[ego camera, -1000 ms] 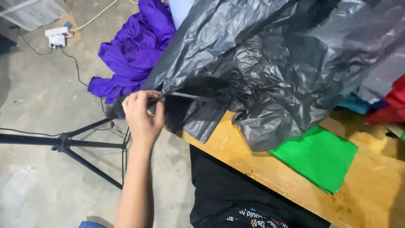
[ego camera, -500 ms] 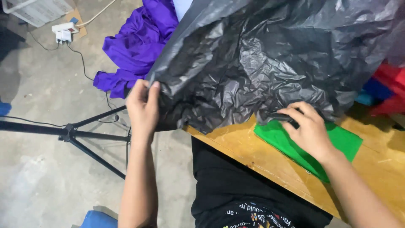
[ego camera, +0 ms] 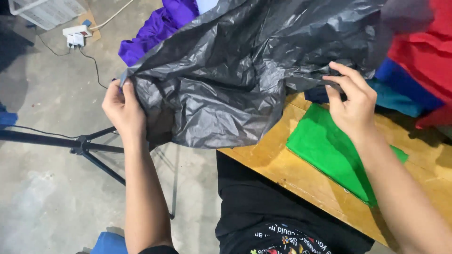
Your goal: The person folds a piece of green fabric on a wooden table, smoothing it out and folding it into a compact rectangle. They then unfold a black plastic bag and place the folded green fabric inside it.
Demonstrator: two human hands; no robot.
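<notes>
A large crinkled black plastic bag (ego camera: pixel 245 70) is stretched out in front of me above the edge of a wooden table (ego camera: pixel 282 164). My left hand (ego camera: pixel 123 109) pinches the bag's left edge out over the floor. My right hand (ego camera: pixel 351 101) grips the bag's right edge above the table. A flat green cloth (ego camera: pixel 329 150) lies on the table just below my right hand. Purple fabric (ego camera: pixel 155 28) shows behind the bag's upper left.
Red (ego camera: pixel 423 51) and blue (ego camera: pixel 405 94) fabrics are piled on the table at the right. A black tripod (ego camera: pixel 84 146) stands on the concrete floor at the left. A white power strip (ego camera: pixel 75 35) with cables lies at the upper left, beside a white crate (ego camera: pixel 47 10).
My right hand came into view, rested on the green cloth, then rose and took the bag's right edge. My left hand lifted its edge, and the bag is spread wider.
</notes>
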